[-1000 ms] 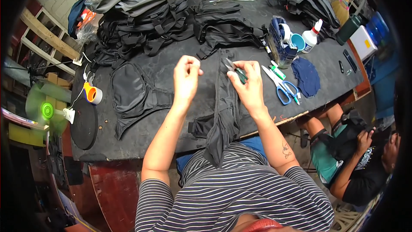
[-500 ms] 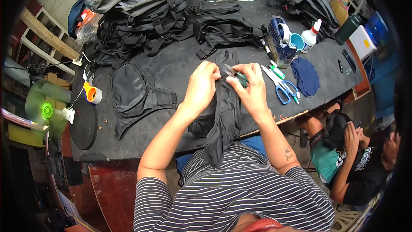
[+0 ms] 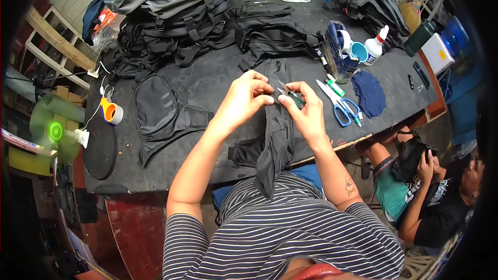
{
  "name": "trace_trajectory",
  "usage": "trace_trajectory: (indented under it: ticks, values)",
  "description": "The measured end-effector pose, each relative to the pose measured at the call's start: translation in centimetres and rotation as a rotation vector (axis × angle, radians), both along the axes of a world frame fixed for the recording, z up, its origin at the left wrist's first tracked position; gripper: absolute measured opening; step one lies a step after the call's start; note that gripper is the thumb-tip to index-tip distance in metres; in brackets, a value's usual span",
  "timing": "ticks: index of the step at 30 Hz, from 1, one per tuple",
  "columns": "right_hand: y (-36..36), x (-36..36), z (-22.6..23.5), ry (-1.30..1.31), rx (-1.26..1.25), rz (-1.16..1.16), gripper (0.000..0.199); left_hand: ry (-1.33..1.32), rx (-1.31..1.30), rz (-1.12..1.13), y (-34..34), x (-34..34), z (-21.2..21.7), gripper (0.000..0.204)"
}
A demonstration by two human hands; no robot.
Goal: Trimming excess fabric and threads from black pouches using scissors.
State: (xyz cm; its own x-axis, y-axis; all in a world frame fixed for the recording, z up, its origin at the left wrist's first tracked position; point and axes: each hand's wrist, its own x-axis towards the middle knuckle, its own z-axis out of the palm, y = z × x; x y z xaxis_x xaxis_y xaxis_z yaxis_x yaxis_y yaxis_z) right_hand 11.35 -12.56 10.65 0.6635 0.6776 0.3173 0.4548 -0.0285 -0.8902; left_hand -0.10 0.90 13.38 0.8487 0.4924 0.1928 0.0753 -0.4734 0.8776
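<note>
A black fabric bag piece (image 3: pixel 277 135) with a long strap-like panel runs from the table over its near edge to my lap. My right hand (image 3: pixel 307 116) is closed round small thread snips (image 3: pixel 295 98) with a dark green handle, their blades pointing to the upper left over the fabric. Close by on the left, my left hand (image 3: pixel 241 98) has its fingers curled toward the thumb at the panel's edge. Whatever lies between those fingertips is too small to make out.
Blue-handled scissors (image 3: pixel 344 110) and a navy cloth (image 3: pixel 369 93) lie to the right, near a clear container (image 3: pixel 340 67) and a glue bottle (image 3: pixel 374 46). Another black bag piece (image 3: pixel 161 109) lies left. Bags (image 3: pixel 176 31) are piled behind. A person (image 3: pixel 436 202) sits at lower right.
My left fingers have shifted slightly right and spread a little from their tight pinch. The snips have moved slightly right and down. The fabric's lower end has swung a little right.
</note>
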Motion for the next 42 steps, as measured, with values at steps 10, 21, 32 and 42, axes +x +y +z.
trace_trajectory:
  ticks: [10, 21, 32, 42]
  values:
    - [-0.6, 0.6, 1.1, -0.178, -0.062, 0.033, 0.025, -0.313, -0.378, 0.164, 0.0, 0.9, -2.4, 0.007]
    - [-0.7, 0.2, 0.6, -0.127, 0.029, -0.01, 0.022, -0.079, 0.219, 0.11, -1.4, 0.7, -0.8, 0.004]
    - [-0.8, 0.0, 2.0, -0.27, -0.083, -0.025, 0.022, -0.462, -0.289, 0.23, -2.6, 1.8, -3.4, 0.009]
    - [-0.4, 0.0, 0.7, -0.322, 0.019, -0.063, 0.017, -0.467, -0.444, 0.154, -2.6, 1.2, -2.7, 0.012]
